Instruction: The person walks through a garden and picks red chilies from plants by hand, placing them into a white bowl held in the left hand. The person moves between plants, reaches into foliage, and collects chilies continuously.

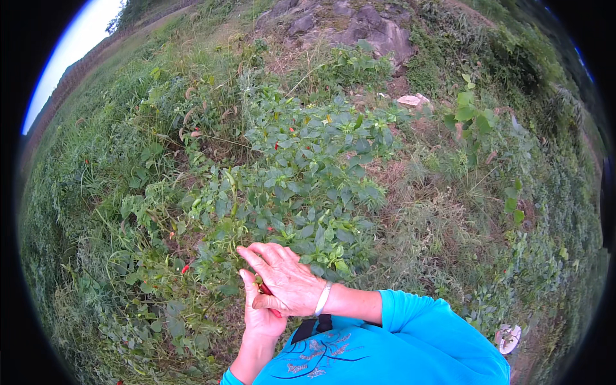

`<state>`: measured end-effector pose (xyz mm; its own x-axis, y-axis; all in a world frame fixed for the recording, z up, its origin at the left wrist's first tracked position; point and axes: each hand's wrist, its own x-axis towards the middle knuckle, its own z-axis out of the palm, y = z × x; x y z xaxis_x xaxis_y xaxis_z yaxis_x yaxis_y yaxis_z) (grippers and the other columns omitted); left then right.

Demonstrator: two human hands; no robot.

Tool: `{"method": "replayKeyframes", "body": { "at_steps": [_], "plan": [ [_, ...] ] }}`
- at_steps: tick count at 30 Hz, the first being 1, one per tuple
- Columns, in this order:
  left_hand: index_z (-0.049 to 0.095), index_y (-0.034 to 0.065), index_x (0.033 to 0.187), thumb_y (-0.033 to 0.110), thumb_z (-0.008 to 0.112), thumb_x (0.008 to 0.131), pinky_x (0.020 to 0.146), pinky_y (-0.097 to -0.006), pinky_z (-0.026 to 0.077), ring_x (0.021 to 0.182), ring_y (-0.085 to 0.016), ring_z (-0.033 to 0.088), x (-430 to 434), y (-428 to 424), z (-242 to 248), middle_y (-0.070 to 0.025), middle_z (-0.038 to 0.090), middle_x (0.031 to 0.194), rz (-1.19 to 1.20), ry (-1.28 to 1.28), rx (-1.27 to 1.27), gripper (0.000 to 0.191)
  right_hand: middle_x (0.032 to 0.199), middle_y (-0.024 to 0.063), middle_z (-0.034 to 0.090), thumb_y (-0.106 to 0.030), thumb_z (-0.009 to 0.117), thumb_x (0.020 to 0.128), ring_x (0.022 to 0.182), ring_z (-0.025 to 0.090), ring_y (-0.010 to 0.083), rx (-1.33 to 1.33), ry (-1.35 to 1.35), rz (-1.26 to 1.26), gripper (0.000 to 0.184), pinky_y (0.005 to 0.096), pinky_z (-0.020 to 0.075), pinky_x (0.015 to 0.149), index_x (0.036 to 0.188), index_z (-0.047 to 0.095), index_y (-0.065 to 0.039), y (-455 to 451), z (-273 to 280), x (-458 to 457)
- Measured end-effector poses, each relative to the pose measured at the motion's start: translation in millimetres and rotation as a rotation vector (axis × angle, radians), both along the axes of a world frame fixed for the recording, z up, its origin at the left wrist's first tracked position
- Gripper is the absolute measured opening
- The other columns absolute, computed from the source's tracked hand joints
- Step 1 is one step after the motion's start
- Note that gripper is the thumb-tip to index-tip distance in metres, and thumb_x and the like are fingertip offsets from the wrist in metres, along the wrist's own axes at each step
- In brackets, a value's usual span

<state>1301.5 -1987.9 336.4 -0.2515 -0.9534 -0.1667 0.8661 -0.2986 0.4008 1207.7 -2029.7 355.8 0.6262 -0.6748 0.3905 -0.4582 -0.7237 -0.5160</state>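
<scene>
Near the bottom middle of the head view, my left hand (264,315) is turned palm up, its thumb raised. Red chili peppers (264,288) lie in it, partly hidden, and a green stem end shows beside the thumb. Across them rests my right hand (284,279), back upward, fingers stretched to the left and thumb against the left palm. Whether its fingers grip a pepper is hidden. A silver bangle (323,298) circles the right wrist. Just beyond the hands grow chili pepper plants (308,178) with green fruit and a few red ones.
A single red chili pepper (185,269) hangs left of the hands. Tall grass and weeds (130,144) crowd the left side. Dry grass (423,211) covers ground to the right. A large grey rock (356,29) stands at the far end, with a pale stone (414,100) nearer.
</scene>
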Motion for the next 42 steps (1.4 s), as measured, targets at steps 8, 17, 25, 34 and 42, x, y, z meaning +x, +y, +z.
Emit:
{"method": "replayKeyframes", "body": {
  "at_steps": [8, 17, 25, 34, 42],
  "plan": [
    [0.050, 0.0095, 0.104, 0.043, 0.048, 0.080, 0.069, -0.0333, 0.046, 0.091, -0.022, 0.051, -2.0, -11.8, -0.7, -0.0066, 0.052, 0.102, -0.060, -0.096, 0.217, 0.042, 0.117, 0.0198, 0.033, -0.040, 0.057, 0.073, 0.103, 0.038, 0.0344, 0.142, -0.175, 0.023, 0.074, 0.0398, 0.0342, 0.087, 0.126, 0.025, 0.000, 5.2, 8.1, -24.3],
    [0.050, 0.0082, 0.078, 0.023, 0.046, 0.076, 0.029, -0.0251, 0.029, 0.058, -0.022, 0.046, 12.6, -30.1, 12.7, -0.0076, 0.045, 0.067, -0.120, 0.097, 0.089, 0.015, 0.122, 0.0171, 0.032, -0.021, 0.059, 0.077, 0.111, 0.037, 0.0322, 0.306, -0.198, 0.251, 0.057, 0.0374, 0.0339, 0.091, 0.124, 0.034, -0.001, 26.1, 39.6, -76.3],
    [0.050, 0.0065, 0.078, 0.027, 0.040, 0.083, 0.030, -0.0235, 0.025, 0.058, -0.021, 0.042, 25.6, -34.2, 48.2, -0.0092, 0.045, 0.068, -0.108, 0.058, -0.067, 0.023, 0.101, 0.0140, 0.054, -0.021, 0.060, 0.077, 0.077, 0.056, 0.0153, 0.592, -0.755, -0.296, 0.041, 0.0256, 0.0459, 0.058, 0.108, 0.048, 0.003, -25.3, 41.3, -191.6],
    [0.045, 0.0044, 0.078, 0.031, 0.047, 0.081, 0.030, -0.0228, 0.023, 0.053, -0.022, 0.040, -20.6, -57.8, 91.8, -0.0114, 0.041, 0.065, -0.294, -0.257, -0.181, 0.027, 0.119, 0.0114, 0.044, -0.021, 0.066, 0.071, 0.095, 0.050, 0.0171, 0.683, -0.409, -0.612, 0.063, 0.0287, 0.0447, 0.069, 0.123, 0.034, -0.005, -208.0, -63.4, -221.9],
    [0.046, 0.0051, 0.074, 0.014, 0.058, 0.072, 0.031, -0.0231, 0.024, 0.054, -0.018, 0.047, -126.5, -168.7, 90.5, -0.0103, 0.047, 0.065, -0.517, -0.539, 0.052, 0.015, 0.098, 0.0239, 0.049, -0.022, 0.052, 0.077, 0.095, 0.044, 0.0381, 0.177, -0.486, 0.061, 0.046, 0.0396, 0.0349, 0.085, 0.117, 0.038, -0.004, -282.6, -62.3, -49.2]
  ]
}}
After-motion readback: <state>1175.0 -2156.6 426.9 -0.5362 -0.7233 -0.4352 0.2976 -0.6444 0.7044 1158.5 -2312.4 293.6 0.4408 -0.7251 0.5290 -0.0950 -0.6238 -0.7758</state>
